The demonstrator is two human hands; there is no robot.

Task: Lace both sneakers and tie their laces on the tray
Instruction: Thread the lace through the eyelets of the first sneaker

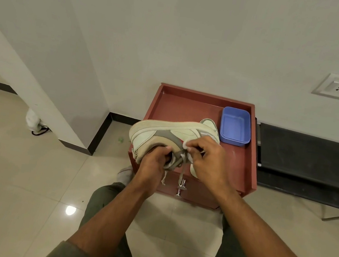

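**Sneaker held on its side over the tray**

While the sneaker (170, 133) is tipped on its side above the front edge of the red tray (189, 109), its collar is gripped by the left hand (153, 165), fingers curled tight. The lace (183, 163) is pinched by the right hand (210, 158) near the eyelets; two lace ends are seen dangling below. A second sneaker (194, 170) is possibly glimpsed under the right hand. A blue tub (236, 126) is parked in the tray's far right corner.

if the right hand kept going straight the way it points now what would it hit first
Probably the sneaker: the right hand points up and left, its fingers already at the lace. The left hand sits close beside; depth is unclear.
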